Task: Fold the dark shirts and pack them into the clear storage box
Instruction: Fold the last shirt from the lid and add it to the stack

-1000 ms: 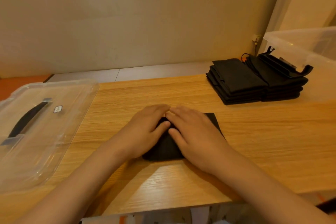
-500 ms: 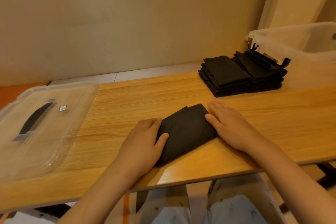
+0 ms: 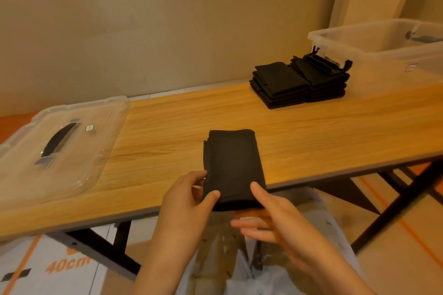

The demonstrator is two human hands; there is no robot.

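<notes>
Holding a folded dark shirt (image 3: 233,165), both hands work at the near edge of the bench (image 3: 167,127). Shirt is a narrow rectangle, long axis toward 12 o'clock; its far part lies over the wood, its near end overhangs the edge. Left hand (image 3: 184,201) grasps the shirt's near left corner, thumb on top, fingers at the side edge. Right hand (image 3: 271,220) grasps the near right corner, thumb on top, fingers (image 3: 249,225) spread underneath, blurred. Both grips closed on the same shirt.

At 1 to 2 o'clock from it, well apart, two stacks of folded dark shirts (image 3: 297,84) sit side by side, touching, on the far side of the bench. A black clip-like piece (image 3: 328,62) lies on top of the right stack. Just beside the stacks at 3 o'clock, the clear storage box (image 3: 383,55) stands open; contents cannot be made out.

At 9 o'clock from the held shirt, well apart, the clear lid (image 3: 60,148) with a black handle (image 3: 57,141) lies flat on the left end of the bench.

Below the bench edge: black bench legs (image 3: 100,249), person's light patterned clothing (image 3: 239,263), floor with orange lines (image 3: 417,237) and a white sheet with orange print "40cm" (image 3: 67,266).
</notes>
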